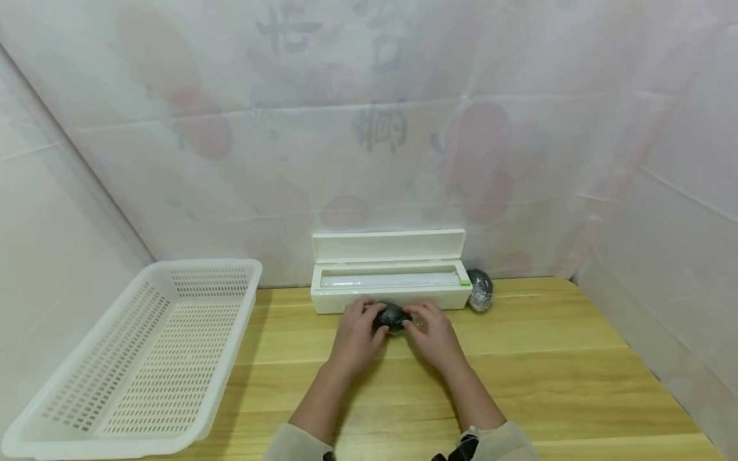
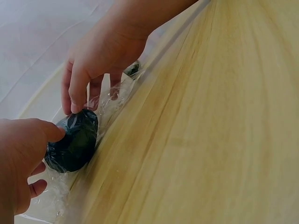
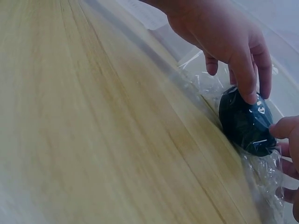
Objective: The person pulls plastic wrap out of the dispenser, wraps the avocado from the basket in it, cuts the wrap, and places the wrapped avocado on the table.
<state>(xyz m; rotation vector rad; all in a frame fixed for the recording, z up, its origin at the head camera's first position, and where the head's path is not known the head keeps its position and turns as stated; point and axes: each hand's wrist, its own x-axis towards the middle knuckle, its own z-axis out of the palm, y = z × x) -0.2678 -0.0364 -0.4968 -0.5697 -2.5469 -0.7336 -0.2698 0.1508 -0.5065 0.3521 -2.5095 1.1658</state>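
Note:
A dark green, oval avocado (image 1: 392,317) in clear cling film (image 2: 114,100) lies on the table in front of a white cling film box (image 1: 392,298). My left hand (image 1: 354,336) holds its left end, the thumb on the near side and fingers curled over the far side. At the other end, my right hand (image 1: 435,339) pinches the avocado and its film with thumb and fingers. Both wrist views show the avocado (image 3: 245,121) between the hands, loose crinkled film spreading out at both ends. The box's lid (image 1: 389,246) stands up, showing a film roll (image 1: 392,280) inside.
Another dark, film-wrapped avocado (image 1: 480,291) sits against the box's right end. A white perforated plastic basket (image 1: 230,365) stands on the left of the wooden table (image 1: 548,384). Patterned whitish cloth (image 1: 369,160) hangs behind the table and at its sides.

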